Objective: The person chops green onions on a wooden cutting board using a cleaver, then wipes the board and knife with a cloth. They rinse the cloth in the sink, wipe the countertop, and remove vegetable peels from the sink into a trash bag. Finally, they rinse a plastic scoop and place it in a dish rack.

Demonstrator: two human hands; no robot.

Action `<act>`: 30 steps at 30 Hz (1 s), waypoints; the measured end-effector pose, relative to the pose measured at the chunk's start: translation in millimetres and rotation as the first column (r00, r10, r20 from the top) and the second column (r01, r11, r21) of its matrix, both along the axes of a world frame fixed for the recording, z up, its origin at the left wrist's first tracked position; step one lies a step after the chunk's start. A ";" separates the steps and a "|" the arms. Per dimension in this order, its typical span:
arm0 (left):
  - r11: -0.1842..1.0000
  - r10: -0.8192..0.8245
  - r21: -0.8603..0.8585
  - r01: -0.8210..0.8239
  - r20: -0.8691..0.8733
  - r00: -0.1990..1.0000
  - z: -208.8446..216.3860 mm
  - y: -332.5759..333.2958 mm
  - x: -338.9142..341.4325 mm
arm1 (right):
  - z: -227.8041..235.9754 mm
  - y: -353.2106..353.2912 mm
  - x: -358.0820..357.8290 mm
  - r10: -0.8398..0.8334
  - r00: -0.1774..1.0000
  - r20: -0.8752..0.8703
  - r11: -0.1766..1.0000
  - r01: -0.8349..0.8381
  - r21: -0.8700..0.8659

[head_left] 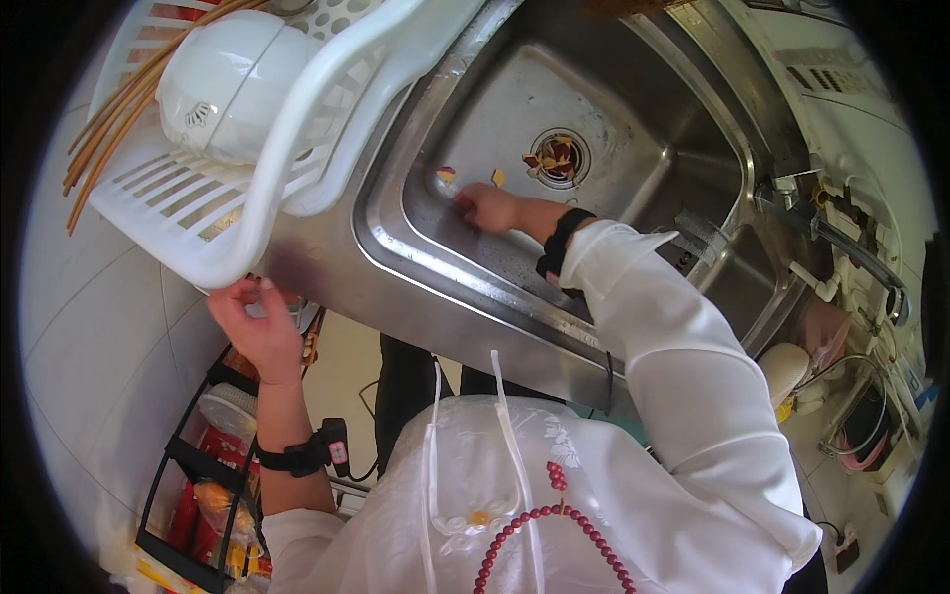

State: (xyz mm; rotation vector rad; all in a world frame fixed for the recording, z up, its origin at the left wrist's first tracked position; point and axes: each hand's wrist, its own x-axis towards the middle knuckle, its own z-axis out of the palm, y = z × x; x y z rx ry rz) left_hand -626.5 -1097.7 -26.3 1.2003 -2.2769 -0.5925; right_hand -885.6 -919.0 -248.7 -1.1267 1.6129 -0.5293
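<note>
My right hand (487,210) reaches into the steel sink (618,74), low over its near left side. Its fingers are drawn together, and whatever they may hold is hidden. Close by lie small pieces of red and yellow peel (498,178). More reddish peelings (556,158) have collected on the round drain strainer. My left hand (259,327) is at the counter's left front edge, just below the corner of a white plastic dish rack (223,262). Its fingers are loosely bent, with a gap between thumb and fingers, and nothing shows in it.
White bowls (233,84) and several wooden chopsticks (134,104) rest in the rack. A dark faucet (851,247) stands right of the sink. Below left is a black-framed shelf (193,455) with packages. Cables and a scrub pad lie at the right.
</note>
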 end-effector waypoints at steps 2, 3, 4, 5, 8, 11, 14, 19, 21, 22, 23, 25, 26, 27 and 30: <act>0.993 -0.116 -0.014 0.117 0.042 0.992 0.8 7.8 -9.0 | -11.4 -3.1 -7.8 -0.089 0.990 -0.110 0.996 0.085 -0.038; 0.985 -0.171 0.007 0.171 0.041 0.984 1.1 11.0 -13.1 | -13.9 -0.9 -20.6 -0.142 0.979 -0.144 0.990 0.140 -0.022; 0.976 -0.215 -0.024 0.217 0.045 0.976 0.7 13.1 -17.5 | -13.2 4.8 -31.4 -0.179 0.965 -0.191 0.980 0.193 0.057; 0.967 -0.252 -0.032 0.253 0.035 0.967 -1.3 14.2 -22.7 | -9.6 10.9 -44.4 -0.184 0.950 -0.253 0.980 0.198 0.031; 0.937 -0.345 -0.052 0.345 0.009 0.938 -9.8 18.6 -37.0 | 9.3 21.6 -87.1 -0.036 0.914 -0.404 0.966 0.135 0.219; 0.933 -0.359 -0.004 0.359 -0.026 0.933 -19.1 26.2 -46.8 | 23.7 15.8 -82.7 0.085 0.862 -0.499 0.969 0.044 0.242; 0.930 -0.363 -0.052 0.363 0.003 0.932 -25.6 29.4 -52.2 | 20.3 -1.9 -31.6 -0.027 0.887 -0.461 0.967 -0.093 -0.235; 0.936 -0.337 -0.087 0.342 0.069 0.939 -29.3 29.8 -54.6 | 3.3 -29.3 5.2 0.156 0.881 -0.447 0.929 -0.284 -0.236; 0.933 -0.336 -0.103 0.344 0.088 0.938 -28.9 29.5 -55.0 | 3.2 -23.1 -17.9 0.142 0.884 -0.446 0.954 -0.243 -0.178; 0.929 -0.344 -0.115 0.353 0.094 0.934 -28.6 29.5 -55.3 | 3.5 -17.3 -32.8 0.137 0.889 -0.436 0.968 -0.214 -0.132; 0.924 -0.352 -0.122 0.362 0.095 0.931 -28.5 29.4 -55.8 | 4.9 -8.2 -48.1 0.151 0.857 -0.493 0.960 -0.246 -0.132; 0.918 -0.363 -0.138 0.372 0.084 0.928 -28.2 29.2 -56.9 | 10.6 14.7 -81.7 0.178 0.817 -0.549 0.962 -0.263 -0.079; 0.916 -0.367 -0.146 0.374 0.076 0.927 -28.0 29.0 -57.5 | 13.6 26.2 -94.7 0.182 0.812 -0.554 0.965 -0.255 -0.057; 0.918 -0.363 -0.140 0.370 0.072 0.929 -27.6 28.9 -57.8 | 16.0 37.5 -103.8 0.120 0.829 -0.547 0.981 -0.184 -0.064; 0.917 -0.366 -0.142 0.372 0.070 0.928 -26.6 28.6 -58.4 | 18.4 62.0 -107.3 0.074 0.861 -0.504 0.995 -0.097 -0.020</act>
